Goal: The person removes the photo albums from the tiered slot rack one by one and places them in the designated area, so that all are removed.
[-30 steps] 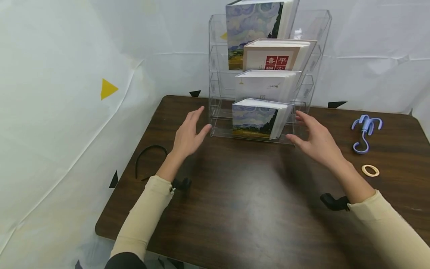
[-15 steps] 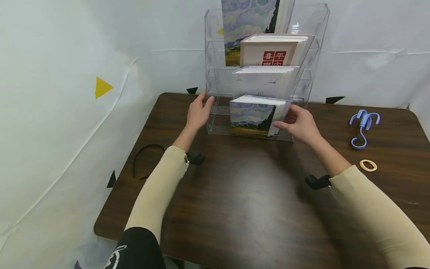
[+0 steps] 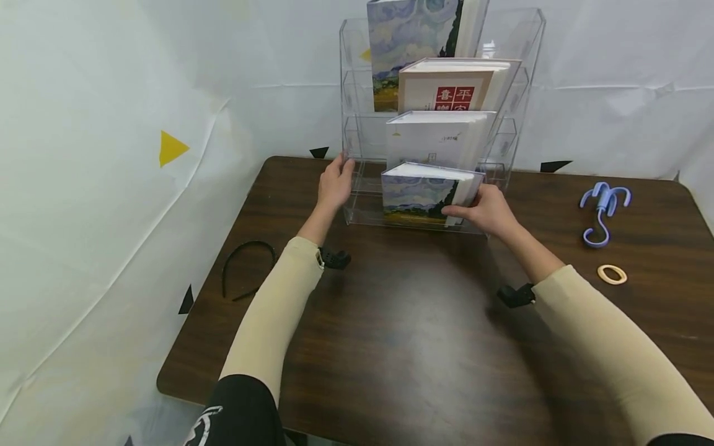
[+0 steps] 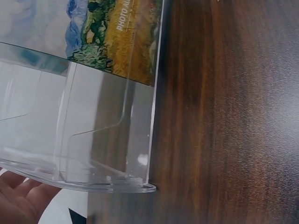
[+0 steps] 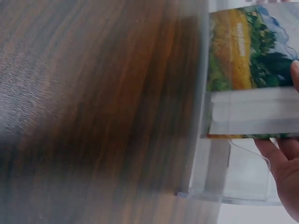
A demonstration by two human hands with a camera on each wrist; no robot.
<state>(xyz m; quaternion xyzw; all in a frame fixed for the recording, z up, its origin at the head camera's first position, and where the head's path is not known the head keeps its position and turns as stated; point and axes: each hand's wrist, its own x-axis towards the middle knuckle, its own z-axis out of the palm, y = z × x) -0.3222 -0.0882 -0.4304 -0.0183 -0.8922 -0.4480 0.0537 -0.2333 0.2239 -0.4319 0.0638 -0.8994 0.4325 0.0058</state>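
Observation:
A clear acrylic book rack (image 3: 359,217) stands at the table's back, its tiers holding books. In the lowest tier is a small thick photo album (image 3: 415,198) with a painted landscape cover. My right hand (image 3: 491,210) grips the album's right end, the thumb on its front cover and the fingers behind, as the right wrist view also shows. My left hand (image 3: 334,186) holds the rack's left side edge between thumb and fingers. In the left wrist view, curled fingers (image 4: 35,191) lie along the outside of the side panel.
Above the album stand a pale book (image 3: 426,139), a beige book (image 3: 424,87) with red characters, and a larger landscape album (image 3: 401,68). A blue octopus-shaped hook (image 3: 605,204) and a wooden ring (image 3: 612,274) lie at right. A black headband (image 3: 237,251) lies at left.
Both hands have come in from beside the rack, the left onto its edge and the right onto the photo album. In the last half second the album's top has dipped slightly.

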